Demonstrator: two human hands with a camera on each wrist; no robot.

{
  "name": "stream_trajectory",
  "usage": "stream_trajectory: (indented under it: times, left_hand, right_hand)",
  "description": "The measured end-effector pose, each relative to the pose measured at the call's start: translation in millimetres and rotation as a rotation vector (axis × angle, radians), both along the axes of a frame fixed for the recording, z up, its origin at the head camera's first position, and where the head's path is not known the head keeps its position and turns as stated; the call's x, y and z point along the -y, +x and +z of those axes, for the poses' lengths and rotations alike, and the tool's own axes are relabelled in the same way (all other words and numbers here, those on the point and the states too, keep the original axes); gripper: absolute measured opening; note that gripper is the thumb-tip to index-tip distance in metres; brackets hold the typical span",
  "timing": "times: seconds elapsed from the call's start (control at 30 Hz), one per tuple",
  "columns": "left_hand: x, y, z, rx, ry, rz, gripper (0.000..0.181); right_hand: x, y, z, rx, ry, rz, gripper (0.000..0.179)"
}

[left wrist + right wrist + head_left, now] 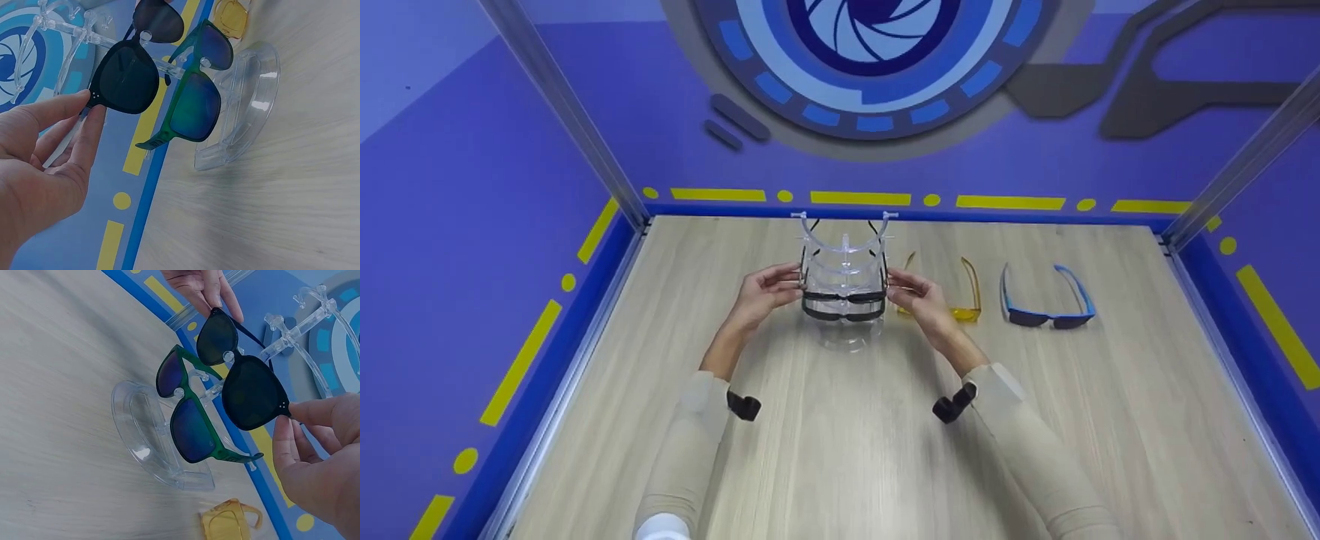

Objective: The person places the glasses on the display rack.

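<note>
Black sunglasses [256, 391] sit across a tier of a clear plastic display stand [846, 244]. My left hand [761, 294] pinches their left hinge corner between thumb and fingers, as the left wrist view shows. At the opposite corner my right hand [926, 298] pinches the frame the same way. One tier below, green-framed sunglasses [191, 107] with blue-green mirrored lenses rest on the stand, touched by neither hand. The stand's curved clear base [264, 84] stands on the wooden table. Bare upper arms of the stand rise above the black pair.
Yellow glasses [966, 313] lie just right of the stand, partly behind my right hand. Farther right are blue-framed sunglasses [1050, 318] with dark lenses. Blue printed panels and metal posts [577, 127] border the wooden table [840, 450].
</note>
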State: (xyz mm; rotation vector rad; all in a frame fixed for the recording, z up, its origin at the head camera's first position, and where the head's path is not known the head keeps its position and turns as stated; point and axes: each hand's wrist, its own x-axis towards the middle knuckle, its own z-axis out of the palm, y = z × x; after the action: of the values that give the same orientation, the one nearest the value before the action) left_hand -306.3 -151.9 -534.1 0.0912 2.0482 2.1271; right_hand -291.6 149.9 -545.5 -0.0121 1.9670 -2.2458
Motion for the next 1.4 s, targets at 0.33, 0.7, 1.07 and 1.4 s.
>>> stream_trajectory:
  times: [0.33,0.7,1.07,1.4]
  left_hand:
    - [-0.7,-0.4,-0.1,0.031,-0.002,-0.016,0.05]
    - [1.9,0.8,-6.6,0.058,0.011,-0.034,0.049]
    - [6.8,2.1,-7.4,0.071,0.029,-0.002,0.051]
    - [18.2,20.3,-16.3,0.038,-0.064,0.041,0.046]
  right_hand:
    - [-1.1,1.9,-3.5,0.037,-0.001,0.015,0.045]
    - [-0.3,2.3,-4.9,0.047,0.024,0.003,0.045]
    - [-5.7,6.4,-1.9,0.062,0.011,0.041,0.047]
    - [-26.4,16.1,-6.3,0.053,0.049,0.079,0.05]
